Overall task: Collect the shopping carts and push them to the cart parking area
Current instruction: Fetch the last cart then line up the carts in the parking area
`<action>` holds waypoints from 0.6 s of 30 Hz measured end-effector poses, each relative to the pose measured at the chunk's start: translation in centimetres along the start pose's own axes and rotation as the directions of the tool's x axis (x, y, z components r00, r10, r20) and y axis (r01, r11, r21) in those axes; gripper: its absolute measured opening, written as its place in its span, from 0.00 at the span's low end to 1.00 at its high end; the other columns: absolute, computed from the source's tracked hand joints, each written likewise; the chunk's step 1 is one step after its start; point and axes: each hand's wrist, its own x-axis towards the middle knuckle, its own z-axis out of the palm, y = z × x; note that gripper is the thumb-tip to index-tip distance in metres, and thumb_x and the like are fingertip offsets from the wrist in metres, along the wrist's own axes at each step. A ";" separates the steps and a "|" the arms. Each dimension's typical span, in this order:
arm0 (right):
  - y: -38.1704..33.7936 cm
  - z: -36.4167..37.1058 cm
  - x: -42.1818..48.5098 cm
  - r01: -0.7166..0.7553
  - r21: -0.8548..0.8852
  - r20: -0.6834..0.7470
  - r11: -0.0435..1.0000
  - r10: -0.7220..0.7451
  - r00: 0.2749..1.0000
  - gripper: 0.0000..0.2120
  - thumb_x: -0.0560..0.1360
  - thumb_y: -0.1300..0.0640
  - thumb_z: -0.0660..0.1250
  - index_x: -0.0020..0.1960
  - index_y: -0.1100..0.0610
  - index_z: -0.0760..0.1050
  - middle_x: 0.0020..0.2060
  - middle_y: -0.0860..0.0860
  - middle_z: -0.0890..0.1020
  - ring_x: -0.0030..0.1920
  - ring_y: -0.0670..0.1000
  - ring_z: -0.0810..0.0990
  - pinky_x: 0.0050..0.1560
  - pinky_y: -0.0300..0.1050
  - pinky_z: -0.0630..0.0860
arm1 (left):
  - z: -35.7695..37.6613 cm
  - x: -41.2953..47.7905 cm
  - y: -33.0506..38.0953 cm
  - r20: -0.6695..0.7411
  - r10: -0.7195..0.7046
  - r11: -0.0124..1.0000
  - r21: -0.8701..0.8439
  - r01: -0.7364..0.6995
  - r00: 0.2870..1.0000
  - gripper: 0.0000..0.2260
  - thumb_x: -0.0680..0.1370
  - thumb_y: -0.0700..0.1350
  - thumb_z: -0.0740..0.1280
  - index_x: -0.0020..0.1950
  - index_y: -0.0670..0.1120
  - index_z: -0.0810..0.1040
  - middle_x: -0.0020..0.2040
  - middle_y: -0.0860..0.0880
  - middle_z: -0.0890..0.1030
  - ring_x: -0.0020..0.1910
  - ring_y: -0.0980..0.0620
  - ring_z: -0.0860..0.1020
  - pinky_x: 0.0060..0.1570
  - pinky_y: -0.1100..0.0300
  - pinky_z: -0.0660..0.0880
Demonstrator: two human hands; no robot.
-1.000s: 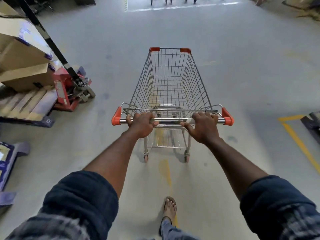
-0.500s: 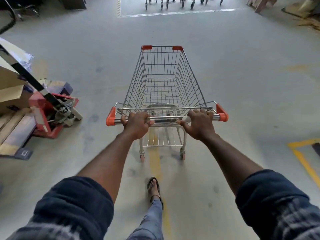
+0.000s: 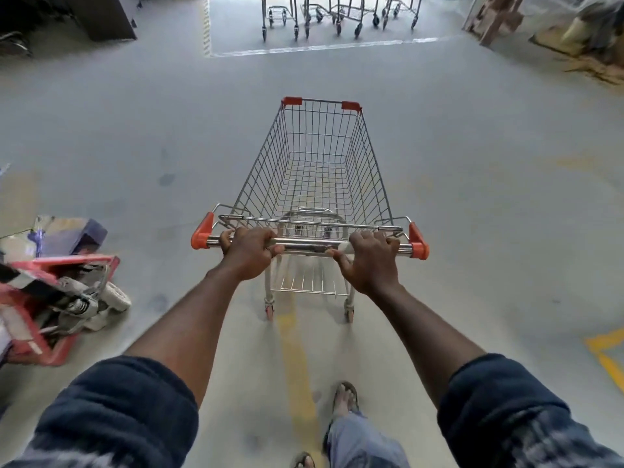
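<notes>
Head view shows the left hand (image 3: 248, 253) and right hand (image 3: 369, 261) both wrapped tight around the empty cart's (image 3: 317, 170) handle mid-floor, the far parked carts (image 3: 337, 15) behind the white line (image 3: 324, 47) not yet reached.

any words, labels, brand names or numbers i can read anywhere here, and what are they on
None can be read.
Shopping cart: no brand plate or number shows on its handle or orange corner caps.
Red pallet jack: a pale sticker patch, too blurred to read.
Floor: only painted white and yellow lines, no lettering.
Parked carts: no labels or signs show.
</notes>
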 end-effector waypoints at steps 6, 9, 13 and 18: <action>3.6 3.3 16.9 0.018 0.008 -0.025 1.000 -0.017 1.000 0.24 0.74 0.30 0.58 0.50 0.50 0.76 0.48 0.48 0.81 0.54 0.55 0.76 0.54 0.55 0.65 | -1.2 17.0 0.7 -0.040 -0.005 1.000 0.006 0.005 0.999 0.08 0.79 0.58 0.64 0.54 0.57 0.78 0.51 0.55 0.76 0.61 0.47 0.70 0.63 0.45 0.55; 6.4 4.7 26.3 0.039 -0.014 0.012 0.999 -0.039 0.999 0.26 0.74 0.29 0.57 0.55 0.49 0.76 0.51 0.49 0.81 0.56 0.55 0.76 0.56 0.56 0.67 | -1.8 25.4 2.2 -0.035 -0.047 0.999 -0.004 0.047 0.998 0.09 0.79 0.58 0.63 0.54 0.56 0.78 0.50 0.56 0.74 0.64 0.46 0.69 0.66 0.43 0.55; 9.8 5.8 39.0 0.076 -0.019 0.100 0.997 -0.074 0.992 0.29 0.72 0.27 0.51 0.54 0.49 0.76 0.51 0.49 0.80 0.57 0.56 0.76 0.53 0.54 0.63 | -3.2 36.3 4.0 -0.036 -0.078 0.997 0.025 0.078 0.996 0.10 0.79 0.61 0.62 0.51 0.56 0.75 0.52 0.54 0.77 0.61 0.47 0.70 0.65 0.43 0.58; 12.9 7.2 52.8 0.147 0.005 0.197 0.989 -0.145 0.969 0.31 0.70 0.26 0.49 0.53 0.47 0.76 0.53 0.47 0.80 0.58 0.54 0.75 0.54 0.52 0.61 | -4.0 47.3 5.3 -0.089 -0.134 0.991 -0.003 0.134 0.987 0.11 0.78 0.62 0.62 0.48 0.57 0.74 0.51 0.53 0.77 0.60 0.47 0.71 0.63 0.44 0.60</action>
